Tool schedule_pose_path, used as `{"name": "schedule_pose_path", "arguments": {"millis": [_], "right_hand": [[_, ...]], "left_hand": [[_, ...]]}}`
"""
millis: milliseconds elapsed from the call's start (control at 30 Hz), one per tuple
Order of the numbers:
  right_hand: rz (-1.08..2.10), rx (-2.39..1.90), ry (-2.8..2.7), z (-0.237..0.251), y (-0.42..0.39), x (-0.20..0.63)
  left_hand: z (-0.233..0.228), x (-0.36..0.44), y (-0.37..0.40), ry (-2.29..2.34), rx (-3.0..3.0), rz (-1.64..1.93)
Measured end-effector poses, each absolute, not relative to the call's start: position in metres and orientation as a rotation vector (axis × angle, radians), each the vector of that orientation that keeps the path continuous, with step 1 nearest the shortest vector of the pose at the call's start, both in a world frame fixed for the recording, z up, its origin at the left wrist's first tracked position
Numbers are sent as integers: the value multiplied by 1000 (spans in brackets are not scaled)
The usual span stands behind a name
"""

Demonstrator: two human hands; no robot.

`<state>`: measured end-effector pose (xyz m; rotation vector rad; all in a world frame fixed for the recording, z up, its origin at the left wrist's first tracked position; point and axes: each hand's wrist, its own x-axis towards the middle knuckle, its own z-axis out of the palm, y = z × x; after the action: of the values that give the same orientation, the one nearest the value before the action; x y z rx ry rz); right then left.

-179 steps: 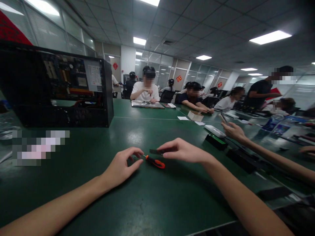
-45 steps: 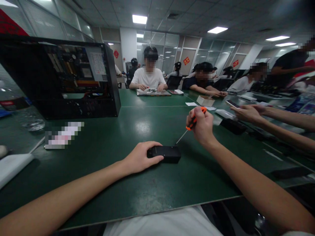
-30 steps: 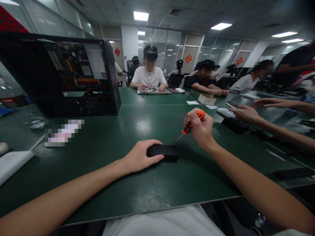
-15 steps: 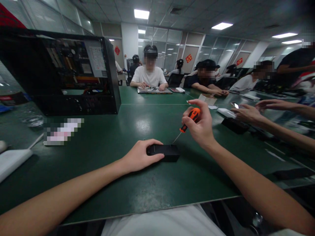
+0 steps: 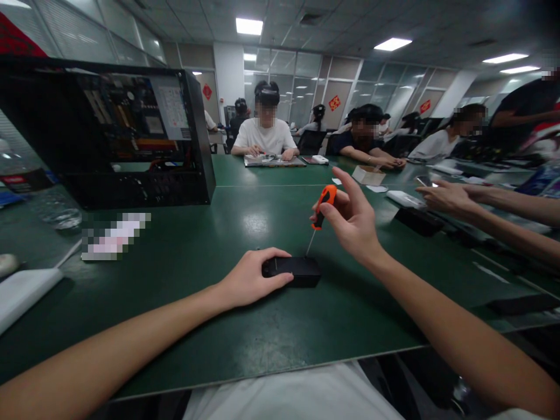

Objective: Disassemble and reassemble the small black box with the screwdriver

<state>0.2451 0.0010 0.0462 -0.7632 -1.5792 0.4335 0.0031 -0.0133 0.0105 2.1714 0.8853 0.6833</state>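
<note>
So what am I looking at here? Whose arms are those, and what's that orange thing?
There is no machine here. The picture comes from a camera worn on a person's head, looking forward and down, so the two bare arms reaching in from below are that person's own. The left hand rests on a small black box lying on the green table. The right hand holds a screwdriver with an orange handle, its thin tip pointing down at the box's top. To the left stands an open black computer case. The arms at the right edge belong to a neighbour; other people sit farther along the table.
</note>
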Motion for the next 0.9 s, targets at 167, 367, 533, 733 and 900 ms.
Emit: {"name": "schedule_pose_path", "arguments": {"millis": [167, 367, 533, 733, 900], "right_hand": [[434, -757, -1700, 41, 7, 248], [351, -936, -1683, 46, 7, 248], [488, -870, -1724, 44, 4, 245], [362, -879, -1831, 47, 4, 247], [385, -903, -1862, 55, 3, 250]], "left_hand": [[12, 2, -15, 894, 2179, 683], [10, 1, -15, 912, 2169, 683], [10, 1, -13, 921, 2177, 682], [12, 0, -14, 926, 2187, 665], [13, -1, -13, 928, 2200, 658]]}}
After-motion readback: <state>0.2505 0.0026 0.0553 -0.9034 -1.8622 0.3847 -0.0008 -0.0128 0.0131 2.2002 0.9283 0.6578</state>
